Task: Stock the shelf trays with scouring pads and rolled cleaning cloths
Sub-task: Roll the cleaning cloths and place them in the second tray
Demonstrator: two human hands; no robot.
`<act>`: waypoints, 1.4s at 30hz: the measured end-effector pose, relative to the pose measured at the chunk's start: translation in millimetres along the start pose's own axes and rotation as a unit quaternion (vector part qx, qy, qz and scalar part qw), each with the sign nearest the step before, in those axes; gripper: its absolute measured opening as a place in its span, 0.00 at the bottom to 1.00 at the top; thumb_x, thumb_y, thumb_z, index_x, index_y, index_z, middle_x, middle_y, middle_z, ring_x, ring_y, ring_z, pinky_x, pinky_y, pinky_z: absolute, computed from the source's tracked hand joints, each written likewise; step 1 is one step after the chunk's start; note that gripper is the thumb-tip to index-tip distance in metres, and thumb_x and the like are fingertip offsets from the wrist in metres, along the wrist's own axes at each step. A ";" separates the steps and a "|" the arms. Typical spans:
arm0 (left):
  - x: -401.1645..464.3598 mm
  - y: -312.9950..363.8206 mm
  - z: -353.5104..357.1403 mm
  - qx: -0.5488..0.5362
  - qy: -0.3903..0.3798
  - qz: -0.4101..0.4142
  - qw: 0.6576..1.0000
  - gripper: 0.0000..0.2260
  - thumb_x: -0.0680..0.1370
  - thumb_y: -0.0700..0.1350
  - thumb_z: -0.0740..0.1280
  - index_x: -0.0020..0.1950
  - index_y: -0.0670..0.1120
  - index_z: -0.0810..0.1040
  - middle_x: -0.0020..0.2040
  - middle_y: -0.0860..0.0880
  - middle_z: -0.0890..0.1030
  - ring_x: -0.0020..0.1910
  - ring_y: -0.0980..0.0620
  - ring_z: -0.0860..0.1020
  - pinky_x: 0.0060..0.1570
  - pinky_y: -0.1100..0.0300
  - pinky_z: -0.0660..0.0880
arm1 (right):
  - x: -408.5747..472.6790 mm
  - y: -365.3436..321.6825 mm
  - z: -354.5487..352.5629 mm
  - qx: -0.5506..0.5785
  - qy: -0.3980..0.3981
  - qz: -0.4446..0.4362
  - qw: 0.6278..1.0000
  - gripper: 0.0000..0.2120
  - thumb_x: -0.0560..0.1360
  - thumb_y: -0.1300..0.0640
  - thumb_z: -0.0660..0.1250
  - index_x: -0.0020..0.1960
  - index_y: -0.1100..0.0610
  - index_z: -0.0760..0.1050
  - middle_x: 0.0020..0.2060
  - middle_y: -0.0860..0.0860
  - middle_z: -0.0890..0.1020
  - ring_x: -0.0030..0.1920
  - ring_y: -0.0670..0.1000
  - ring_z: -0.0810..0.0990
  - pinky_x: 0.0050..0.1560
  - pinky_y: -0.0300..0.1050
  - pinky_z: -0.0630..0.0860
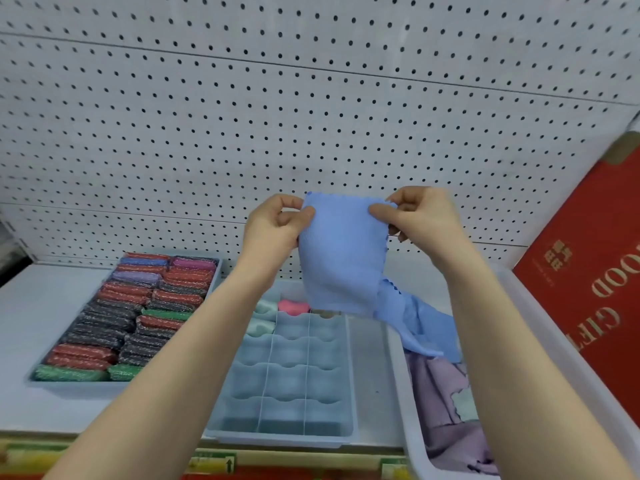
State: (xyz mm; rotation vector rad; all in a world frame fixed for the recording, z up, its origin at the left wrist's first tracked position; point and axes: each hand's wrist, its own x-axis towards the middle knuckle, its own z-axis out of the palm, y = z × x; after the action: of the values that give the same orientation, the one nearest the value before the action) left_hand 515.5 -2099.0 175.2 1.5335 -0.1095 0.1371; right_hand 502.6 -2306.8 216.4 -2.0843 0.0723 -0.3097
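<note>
I hold a light blue cleaning cloth [341, 258] up in front of the pegboard, folded over, its lower end trailing down to the right. My left hand [273, 226] pinches its top left corner and my right hand [420, 216] pinches its top right corner. Below it sits a grey divided tray [349, 403] whose far cells hold a pink rolled cloth [293, 306] and two pale green rolled cloths [261, 325]. To the left, a grey tray [79, 384] is packed with red, black, green and purple scouring pads [138, 306].
A white bin [412, 420] at the right holds loose lilac cloths [446, 403]. A red gift box [588, 278] leans against the pegboard back wall [242, 116]. The shelf's front edge carries price labels [213, 464].
</note>
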 end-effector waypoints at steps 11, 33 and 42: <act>-20.6 4.5 36.1 0.097 0.018 0.092 0.991 0.04 0.80 0.49 0.66 0.52 0.52 0.73 0.38 0.57 0.85 0.38 0.58 0.81 0.36 0.68 0.73 | -10.2 -21.9 42.6 0.140 0.001 -0.029 0.990 0.08 0.75 0.58 0.69 0.41 0.58 0.84 0.34 0.52 0.85 0.34 0.46 0.83 0.32 0.35 0.74; -9.1 -12.0 -4.8 -0.062 -0.142 -0.131 0.979 0.11 0.81 0.45 0.65 0.57 0.38 0.79 0.48 0.43 0.85 0.44 0.49 0.84 0.46 0.58 0.80 | -27.7 41.0 52.5 0.265 -0.113 0.044 0.957 0.05 0.77 0.63 0.69 0.50 0.62 0.82 0.41 0.56 0.86 0.39 0.52 0.83 0.41 0.42 0.79; -18.9 -37.1 1.4 -0.021 -0.047 -0.092 0.994 0.07 0.75 0.33 0.69 0.49 0.44 0.82 0.47 0.45 0.83 0.38 0.54 0.83 0.42 0.59 0.81 | -26.0 44.0 52.4 0.238 -0.097 0.024 0.966 0.11 0.76 0.70 0.65 0.53 0.60 0.82 0.40 0.52 0.86 0.39 0.49 0.83 0.42 0.41 0.79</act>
State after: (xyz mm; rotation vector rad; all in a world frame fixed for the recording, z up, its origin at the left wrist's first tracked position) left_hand 502.7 -2101.9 135.7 1.5001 -0.0439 -0.0840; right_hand 493.8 -2280.5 148.6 -1.6211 -0.0659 -0.0783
